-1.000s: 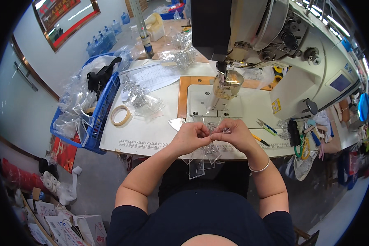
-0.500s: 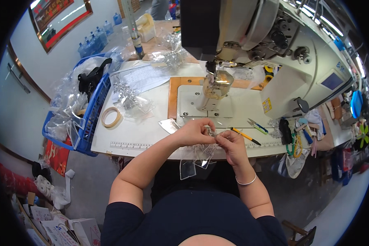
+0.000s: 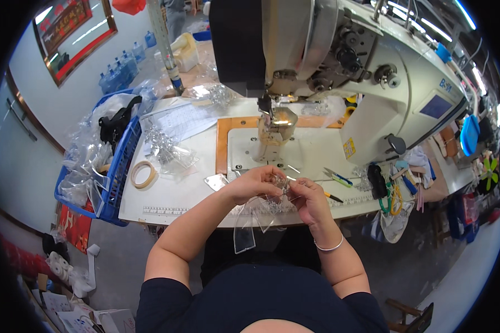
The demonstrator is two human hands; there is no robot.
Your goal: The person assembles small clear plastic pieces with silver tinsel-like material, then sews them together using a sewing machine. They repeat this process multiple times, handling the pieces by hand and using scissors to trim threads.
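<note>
Over the front edge of the sewing table, both hands meet around a bundle of clear plastic pieces with small shiny metal parts (image 3: 278, 201). My left hand (image 3: 255, 185) is closed on the bundle's upper left side, fingers curled. My right hand (image 3: 311, 201) pinches the bundle's right side with thumb and forefinger; a silver bangle circles that wrist. From the bundle, a clear rectangular plastic piece (image 3: 244, 237) dangles below the table edge. Exactly which small part the fingertips grip is too fine to make out. Just beyond the hands stands the sewing machine (image 3: 414, 89), its needle area above a metal plate.
Left on the table lie a tape roll (image 3: 144, 174), a heap of clear shiny pieces (image 3: 164, 145) and paper (image 3: 186, 121). A blue basket (image 3: 119, 169) of plastic stands beside it. A ruler strip (image 3: 172, 210) lines the front; thread snips (image 3: 338, 177) and a pen (image 3: 333, 197) lie right.
The view has shifted, so the machine and table appear further left and lower. My hands still hold the bundle, slightly more apart, and the dangling plastic pieces have swung a little left and down.
</note>
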